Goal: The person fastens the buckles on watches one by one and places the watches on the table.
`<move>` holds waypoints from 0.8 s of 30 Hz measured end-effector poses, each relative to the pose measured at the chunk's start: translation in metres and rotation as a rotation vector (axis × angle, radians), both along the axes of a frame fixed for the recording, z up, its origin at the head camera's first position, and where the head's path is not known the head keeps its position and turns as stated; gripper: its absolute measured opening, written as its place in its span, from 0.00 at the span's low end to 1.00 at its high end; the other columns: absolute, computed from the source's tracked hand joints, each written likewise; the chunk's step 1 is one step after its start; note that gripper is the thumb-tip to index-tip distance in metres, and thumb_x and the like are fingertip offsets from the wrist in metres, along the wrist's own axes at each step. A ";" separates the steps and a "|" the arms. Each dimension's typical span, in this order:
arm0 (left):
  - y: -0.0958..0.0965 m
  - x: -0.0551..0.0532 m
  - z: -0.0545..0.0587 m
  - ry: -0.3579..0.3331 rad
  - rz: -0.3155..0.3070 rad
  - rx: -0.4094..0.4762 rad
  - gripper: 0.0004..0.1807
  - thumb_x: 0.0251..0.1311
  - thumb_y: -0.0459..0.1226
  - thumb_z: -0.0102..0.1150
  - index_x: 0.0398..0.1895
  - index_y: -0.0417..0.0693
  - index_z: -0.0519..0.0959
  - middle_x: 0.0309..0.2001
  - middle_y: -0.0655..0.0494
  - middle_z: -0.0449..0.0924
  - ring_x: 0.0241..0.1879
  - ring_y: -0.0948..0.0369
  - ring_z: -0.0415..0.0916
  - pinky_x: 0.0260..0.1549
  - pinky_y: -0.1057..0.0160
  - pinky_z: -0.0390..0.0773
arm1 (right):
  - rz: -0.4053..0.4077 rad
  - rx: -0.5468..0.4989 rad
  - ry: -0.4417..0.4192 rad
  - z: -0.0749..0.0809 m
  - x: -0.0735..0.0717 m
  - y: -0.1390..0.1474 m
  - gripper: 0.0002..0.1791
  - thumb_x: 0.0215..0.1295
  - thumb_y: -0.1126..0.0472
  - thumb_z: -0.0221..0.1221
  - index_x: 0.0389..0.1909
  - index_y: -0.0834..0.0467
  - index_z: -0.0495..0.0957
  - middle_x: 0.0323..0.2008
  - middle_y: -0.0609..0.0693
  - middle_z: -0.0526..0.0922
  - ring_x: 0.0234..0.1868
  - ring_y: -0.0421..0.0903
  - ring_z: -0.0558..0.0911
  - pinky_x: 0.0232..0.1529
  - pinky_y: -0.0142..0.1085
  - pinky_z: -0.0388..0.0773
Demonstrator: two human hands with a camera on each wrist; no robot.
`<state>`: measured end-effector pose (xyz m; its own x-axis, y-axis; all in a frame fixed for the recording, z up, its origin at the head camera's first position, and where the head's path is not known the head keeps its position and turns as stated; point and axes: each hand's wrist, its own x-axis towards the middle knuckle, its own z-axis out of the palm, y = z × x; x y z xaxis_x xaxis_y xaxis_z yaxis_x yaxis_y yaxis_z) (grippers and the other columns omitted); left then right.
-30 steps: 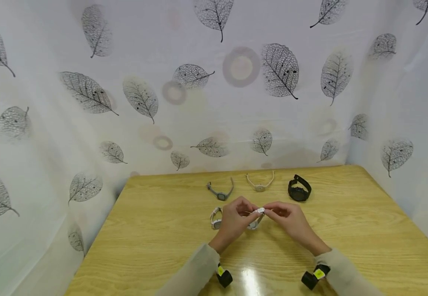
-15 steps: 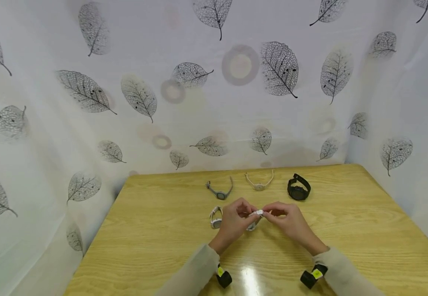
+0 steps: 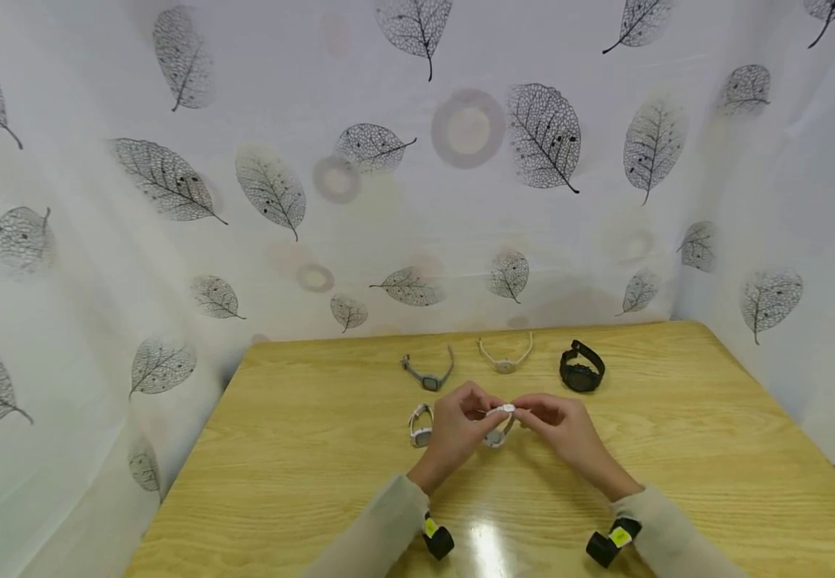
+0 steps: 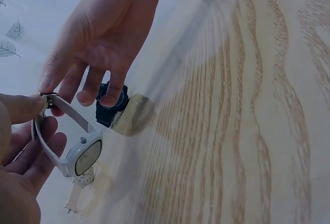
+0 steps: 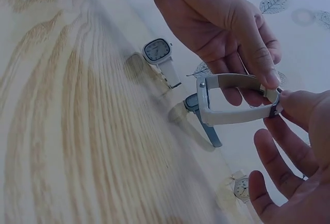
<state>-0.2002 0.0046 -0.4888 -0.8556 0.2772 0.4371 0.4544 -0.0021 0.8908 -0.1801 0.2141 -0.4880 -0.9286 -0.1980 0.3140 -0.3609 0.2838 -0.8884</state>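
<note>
Both hands hold a white wristwatch (image 3: pixel 494 438) just above the wooden table, its face hanging below the fingers. My left hand (image 3: pixel 454 429) pinches the strap from the left between thumb and fingertips. From the other side, my right hand (image 3: pixel 565 425) pinches the strap at the buckle end. In the right wrist view the strap (image 5: pixel 237 116) makes a loop, its ends meeting at a dark buckle (image 5: pixel 274 109) between the thumbs. The watch face (image 4: pixel 88 157) shows in the left wrist view. Fingertips cover part of the buckle.
Left of my left hand stands another white watch (image 3: pixel 421 436), partly hidden. Farther back lie a blue-grey watch (image 3: pixel 431 383), a cream watch (image 3: pixel 506 366) and a black watch (image 3: pixel 580 377). A leaf-patterned curtain (image 3: pixel 388 225) hangs behind the table (image 3: pixel 302 482).
The held watch and the pinched strap ends have risen slightly, after dipping a little half a second ago. Both hands keep their grip in nearly the same place.
</note>
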 end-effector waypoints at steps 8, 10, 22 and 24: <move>-0.002 0.002 0.001 -0.051 -0.010 -0.010 0.12 0.62 0.32 0.72 0.30 0.39 0.75 0.39 0.50 0.89 0.38 0.51 0.88 0.37 0.62 0.87 | -0.001 0.030 0.001 0.003 0.002 -0.006 0.09 0.72 0.62 0.64 0.49 0.58 0.87 0.47 0.52 0.88 0.46 0.45 0.87 0.45 0.34 0.84; -0.002 0.002 0.001 -0.055 -0.008 -0.016 0.12 0.62 0.32 0.72 0.30 0.39 0.75 0.39 0.50 0.89 0.38 0.52 0.88 0.37 0.62 0.87 | 0.000 0.033 0.003 0.000 0.000 -0.005 0.09 0.72 0.60 0.64 0.49 0.56 0.87 0.47 0.51 0.88 0.46 0.45 0.87 0.44 0.34 0.84; 0.000 -0.006 0.007 -0.206 0.042 0.170 0.11 0.61 0.27 0.71 0.32 0.34 0.75 0.39 0.41 0.88 0.37 0.44 0.88 0.35 0.49 0.88 | -0.025 -0.016 0.005 -0.002 -0.005 -0.009 0.17 0.74 0.57 0.63 0.58 0.59 0.83 0.48 0.53 0.88 0.44 0.49 0.88 0.44 0.36 0.86; 0.001 -0.009 0.010 -0.280 0.056 0.236 0.10 0.61 0.26 0.70 0.33 0.33 0.75 0.39 0.39 0.88 0.39 0.41 0.87 0.38 0.45 0.87 | -0.014 -0.039 -0.002 -0.001 -0.005 -0.010 0.18 0.73 0.58 0.63 0.60 0.60 0.81 0.50 0.55 0.87 0.43 0.52 0.88 0.44 0.41 0.87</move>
